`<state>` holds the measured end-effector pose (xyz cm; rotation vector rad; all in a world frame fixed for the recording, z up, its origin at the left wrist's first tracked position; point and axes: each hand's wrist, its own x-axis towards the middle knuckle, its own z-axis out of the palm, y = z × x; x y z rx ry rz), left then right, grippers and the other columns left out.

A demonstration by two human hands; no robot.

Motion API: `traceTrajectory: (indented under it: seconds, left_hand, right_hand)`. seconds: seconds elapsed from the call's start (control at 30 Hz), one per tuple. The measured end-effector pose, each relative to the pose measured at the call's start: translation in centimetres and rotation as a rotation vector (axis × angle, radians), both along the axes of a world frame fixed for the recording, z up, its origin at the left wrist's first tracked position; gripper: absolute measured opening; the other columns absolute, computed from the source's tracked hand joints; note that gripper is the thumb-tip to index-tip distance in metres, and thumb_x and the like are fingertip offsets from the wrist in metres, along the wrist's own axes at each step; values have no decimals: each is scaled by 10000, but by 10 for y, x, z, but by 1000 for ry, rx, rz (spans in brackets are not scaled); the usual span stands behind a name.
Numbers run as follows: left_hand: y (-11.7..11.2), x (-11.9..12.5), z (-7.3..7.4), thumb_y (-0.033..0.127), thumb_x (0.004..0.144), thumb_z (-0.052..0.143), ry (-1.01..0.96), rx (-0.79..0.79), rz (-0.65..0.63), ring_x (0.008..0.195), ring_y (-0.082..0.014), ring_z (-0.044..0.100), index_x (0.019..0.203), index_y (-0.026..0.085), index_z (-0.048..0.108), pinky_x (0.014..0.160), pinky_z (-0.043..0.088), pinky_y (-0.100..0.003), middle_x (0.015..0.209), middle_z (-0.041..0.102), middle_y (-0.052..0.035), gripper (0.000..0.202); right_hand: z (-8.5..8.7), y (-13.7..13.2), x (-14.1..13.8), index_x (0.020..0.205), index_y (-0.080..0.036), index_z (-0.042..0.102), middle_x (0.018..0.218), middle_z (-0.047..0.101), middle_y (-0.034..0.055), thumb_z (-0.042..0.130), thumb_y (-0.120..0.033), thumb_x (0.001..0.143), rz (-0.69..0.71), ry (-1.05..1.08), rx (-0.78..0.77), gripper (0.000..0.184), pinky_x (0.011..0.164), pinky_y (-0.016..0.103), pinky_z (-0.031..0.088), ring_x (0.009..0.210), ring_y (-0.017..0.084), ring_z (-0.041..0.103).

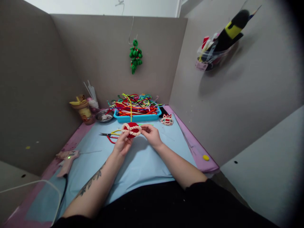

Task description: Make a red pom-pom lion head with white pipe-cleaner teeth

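Observation:
A round red craft piece point(134, 130) with a cream twisted trim is held up between my two hands over the blue table cover. My left hand point(123, 143) grips it from below at its left side, thumb on the front. At the right edge, the fingers of my right hand point(152, 134) pinch the cream trim. Scissors point(110, 135) with yellow and red handles lie just left of the piece, their blades pointing left. A yellow stem point(130, 109) rises behind the piece; whether it is joined to it I cannot tell.
A blue tray point(137, 118) of colourful pipe cleaners stands at the back, beside a metal bowl point(104, 116) and a cup point(83, 111). A pink glue gun point(68, 163) with a cord lies left. A finished-looking cream and red piece point(167, 120) sits right. Partition walls enclose the table.

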<state>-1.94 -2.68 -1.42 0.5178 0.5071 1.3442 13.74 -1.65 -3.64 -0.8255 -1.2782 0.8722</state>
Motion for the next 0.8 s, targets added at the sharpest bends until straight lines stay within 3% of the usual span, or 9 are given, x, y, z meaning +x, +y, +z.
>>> traceTrajectory:
  seconds: [0.43,0.8]
  left_hand:
    - [-6,7,-2,84,638,756,68,150,32,883,-145,666,989,207,568,821,518,-253,930,685,-11,417]
    - [-6,9,-5,77,621,778,38,132,42,930,-143,658,1005,196,551,877,499,-253,986,681,-24,462]
  right_hand:
    - [-3,0,-3,819,-192,643,749,696,15,655,-253,689,-60,-53,-27,144,653,296,543,652,159,646]
    - [-5,3,-1,871,-193,705,895,735,55,674,-312,708,-3,27,-50,204,817,379,543,829,207,683]
